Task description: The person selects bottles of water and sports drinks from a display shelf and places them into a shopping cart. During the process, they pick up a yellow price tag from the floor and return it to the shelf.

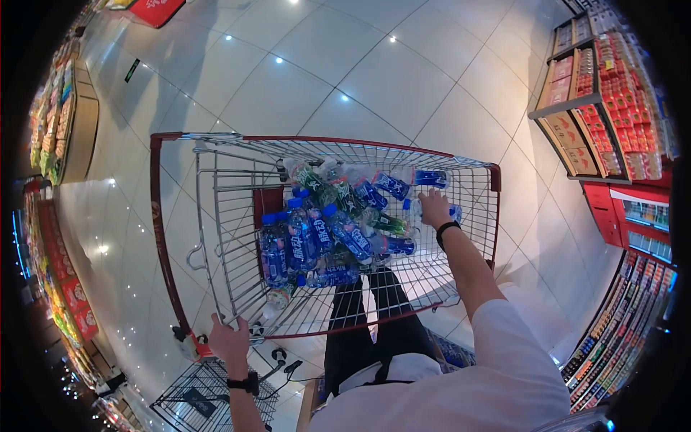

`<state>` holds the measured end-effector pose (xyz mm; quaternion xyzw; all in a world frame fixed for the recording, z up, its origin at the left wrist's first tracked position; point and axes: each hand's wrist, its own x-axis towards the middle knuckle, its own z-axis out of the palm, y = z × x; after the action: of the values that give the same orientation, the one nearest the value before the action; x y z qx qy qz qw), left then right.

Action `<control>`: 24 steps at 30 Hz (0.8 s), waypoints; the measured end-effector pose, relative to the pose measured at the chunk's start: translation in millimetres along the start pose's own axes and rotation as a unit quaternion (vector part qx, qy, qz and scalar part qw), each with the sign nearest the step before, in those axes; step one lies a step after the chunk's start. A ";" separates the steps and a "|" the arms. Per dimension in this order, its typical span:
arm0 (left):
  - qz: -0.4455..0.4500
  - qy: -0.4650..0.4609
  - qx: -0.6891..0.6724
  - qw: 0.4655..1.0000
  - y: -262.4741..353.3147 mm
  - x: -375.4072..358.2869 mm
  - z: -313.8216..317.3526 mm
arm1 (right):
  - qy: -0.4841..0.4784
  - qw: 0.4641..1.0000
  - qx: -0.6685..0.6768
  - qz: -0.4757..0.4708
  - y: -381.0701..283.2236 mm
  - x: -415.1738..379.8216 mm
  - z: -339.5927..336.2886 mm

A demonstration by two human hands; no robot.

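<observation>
A shopping cart (324, 138) with red trim stands in front of me, holding several bottles with blue labels (302, 241) and several with green labels (389, 222), lying in a heap. My right hand (434, 207) reaches into the cart from above, over a blue-labelled bottle at the right of the heap; its fingers are bent down and partly hide what they touch. Near it lies another blue-labelled bottle (430, 178). My left hand (229, 340) is at the near left corner of the cart, its fingers at the metal frame.
Below the cart's left corner is a dark wire basket (209, 392). Shelves of red goods (626, 108) stand at the right, with a long rack of drinks (612, 324) nearer me. Stocked shelves (65, 122) line the left. Tiled floor (324, 57) lies beyond the cart.
</observation>
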<state>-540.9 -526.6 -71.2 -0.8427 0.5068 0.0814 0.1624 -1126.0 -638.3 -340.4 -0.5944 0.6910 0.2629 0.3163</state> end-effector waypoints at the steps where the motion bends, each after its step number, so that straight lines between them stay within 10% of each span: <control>1: 0.009 0.026 -0.012 1.000 0.0 1.1 3.9 | 0.102 0.994 -0.032 -0.006 4.2 9.1 17.2; 15: -0.011 0.019 -0.023 0.999 -8.4 3.0 13.5 | 0.185 0.972 0.142 0.008 -21.0 40.3 35.9; 24: -0.006 0.014 -0.005 1.000 -25.7 4.6 23.9 | 0.288 0.954 0.029 -0.082 -85.9 96.0 30.6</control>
<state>-515.5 -510.7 -90.0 -0.8478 0.5034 0.0710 0.1512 -1046.3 -691.9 -431.5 -0.6899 0.7090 0.0334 0.1420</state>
